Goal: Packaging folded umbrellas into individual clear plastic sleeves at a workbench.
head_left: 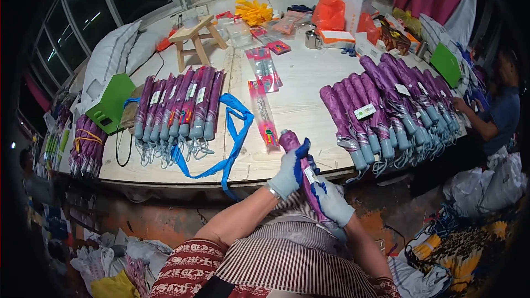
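A folded purple umbrella (308, 190) with a white label is held at a slant in front of my apron, its far end pointing over the table edge. My left hand (286, 173), in a grey glove with blue fingers, wraps round its upper part. Lower down, the fingers of my right hand (334, 205), gloved the same way, close on it beside the label. The umbrella's near end is partly hidden by my right hand. Just beyond it lies a clear plastic sleeve (261, 115) with pink printing.
Rows of purple umbrellas (175, 105) with grey handles lie to the left, more umbrellas (381, 110) to the right. Between them are a blue strap (236, 132) and packets. A small wooden stool (194, 38) and a metal cup (313, 40) stand behind. Another person (499, 99) is at right.
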### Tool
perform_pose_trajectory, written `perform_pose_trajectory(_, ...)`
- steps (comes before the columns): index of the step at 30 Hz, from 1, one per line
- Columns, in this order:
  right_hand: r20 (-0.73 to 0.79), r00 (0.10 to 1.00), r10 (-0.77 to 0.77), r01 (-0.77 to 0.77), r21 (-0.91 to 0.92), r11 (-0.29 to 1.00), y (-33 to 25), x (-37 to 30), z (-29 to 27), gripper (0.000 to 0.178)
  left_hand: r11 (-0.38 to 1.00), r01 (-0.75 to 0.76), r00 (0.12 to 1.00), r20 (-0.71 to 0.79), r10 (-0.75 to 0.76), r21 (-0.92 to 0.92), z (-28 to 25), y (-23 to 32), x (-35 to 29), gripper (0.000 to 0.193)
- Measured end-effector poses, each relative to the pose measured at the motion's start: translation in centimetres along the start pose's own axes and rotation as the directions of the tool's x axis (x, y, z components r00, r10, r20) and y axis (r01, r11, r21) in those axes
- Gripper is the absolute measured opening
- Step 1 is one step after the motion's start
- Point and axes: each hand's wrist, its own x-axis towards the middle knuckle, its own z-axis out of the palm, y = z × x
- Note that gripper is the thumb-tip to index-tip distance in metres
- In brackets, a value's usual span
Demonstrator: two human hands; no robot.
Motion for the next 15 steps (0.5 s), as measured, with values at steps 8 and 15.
perform_pose_trajectory(8,-0.036,0.997,0.062,-0.058,0.107,0.993,3.8,2.3,-2.6,0.027,0.565,-0.116,0.593,-0.399,0.699,0.817,-3.4,10.9,-2.4,0.039)
perform_pose_trajectory(15,0.054,0.983,0.176,-0.183,0.218,0.959,2.5,0.5,-2.1,0.025,0.258,0.263,0.805,-0.359,0.473,0.930,-8.4,14.7,4.7,0.044)
